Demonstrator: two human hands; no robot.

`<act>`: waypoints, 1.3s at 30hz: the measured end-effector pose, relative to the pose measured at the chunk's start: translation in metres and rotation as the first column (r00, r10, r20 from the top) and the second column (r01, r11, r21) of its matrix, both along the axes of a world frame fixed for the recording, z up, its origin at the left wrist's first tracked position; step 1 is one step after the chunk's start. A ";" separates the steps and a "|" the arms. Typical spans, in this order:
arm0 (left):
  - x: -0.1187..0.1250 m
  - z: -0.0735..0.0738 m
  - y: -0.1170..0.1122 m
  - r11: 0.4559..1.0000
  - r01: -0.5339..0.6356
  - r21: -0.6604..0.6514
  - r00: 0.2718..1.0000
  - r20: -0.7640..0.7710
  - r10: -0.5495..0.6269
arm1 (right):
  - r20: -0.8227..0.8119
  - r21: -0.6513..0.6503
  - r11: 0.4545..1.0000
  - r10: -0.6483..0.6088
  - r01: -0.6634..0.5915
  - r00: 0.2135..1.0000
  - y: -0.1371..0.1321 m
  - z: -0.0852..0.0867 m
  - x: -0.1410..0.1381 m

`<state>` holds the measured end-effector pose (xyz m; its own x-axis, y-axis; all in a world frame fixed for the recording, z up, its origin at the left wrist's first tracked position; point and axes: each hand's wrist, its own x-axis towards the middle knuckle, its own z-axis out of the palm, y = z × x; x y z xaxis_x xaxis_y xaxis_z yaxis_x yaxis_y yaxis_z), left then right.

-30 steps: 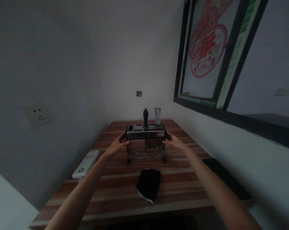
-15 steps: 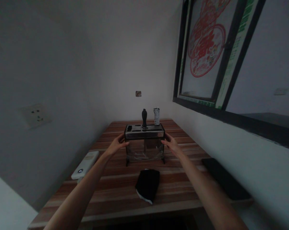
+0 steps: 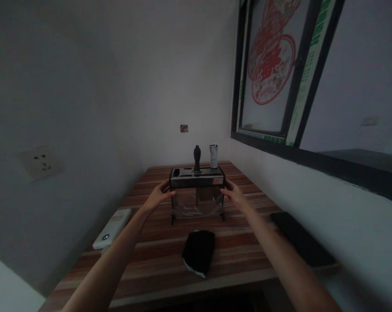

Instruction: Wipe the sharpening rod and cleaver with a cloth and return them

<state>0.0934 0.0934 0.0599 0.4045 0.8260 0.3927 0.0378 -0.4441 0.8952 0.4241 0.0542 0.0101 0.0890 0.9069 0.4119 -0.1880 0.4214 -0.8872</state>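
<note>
A knife holder (image 3: 197,178) with a slotted metal top, dark edges and a clear front stands upright at mid-table. A black-handled tool (image 3: 197,158), probably a knife, sticks up from its top. Beside that handle stands a pale, wrapped cylindrical thing (image 3: 213,156) whose kind I cannot make out. My left hand (image 3: 159,195) grips the holder's left side, thumb in front and fingers behind. On the opposite side, my right hand (image 3: 232,193) holds it in the same way. Both hands' fingertips are partly hidden by the holder.
A folded black cloth (image 3: 198,252) lies in front of the holder. On the left is a white device, perhaps a power bank (image 3: 112,229); a flat black object (image 3: 302,238) lies at the right edge. Walls border the wooden table (image 3: 157,255), with a framed mirror (image 3: 355,86) on the right.
The view has turned slightly to the right, so the mirror and the side objects sit further left in it. Both hands keep their hold on the knife holder.
</note>
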 end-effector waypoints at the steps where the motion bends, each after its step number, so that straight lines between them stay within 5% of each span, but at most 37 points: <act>1: 0.004 0.002 0.001 1.000 0.005 0.002 1.000 0.004 -0.005 | -0.002 -0.003 1.000 -0.005 0.005 1.000 0.000 0.002 0.003; 9: 0.045 0.007 0.000 0.999 0.054 0.007 0.997 0.052 -0.054 | 0.030 -0.038 0.999 -0.003 0.004 1.000 -0.009 0.019 0.047; 21: 0.113 -0.012 0.002 0.995 0.099 -0.010 0.986 0.139 -0.096 | 0.089 -0.109 0.994 -0.014 0.023 0.996 -0.037 0.035 0.109; 30: 0.142 -0.019 -0.008 0.992 0.128 -0.016 0.980 0.157 -0.124 | 0.081 -0.127 0.990 -0.045 0.055 0.996 -0.047 0.024 0.138; 39: 0.147 -0.022 -0.008 0.992 0.124 -0.032 0.980 0.161 -0.117 | 0.072 -0.150 0.985 -0.069 0.080 0.995 -0.048 0.015 0.141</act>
<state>0.2403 0.0852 0.0374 0.4373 0.7919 0.4262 -0.1572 -0.3993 0.9033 0.5653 0.0066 0.0247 0.1356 0.9514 0.2764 -0.0993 0.2906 -0.9517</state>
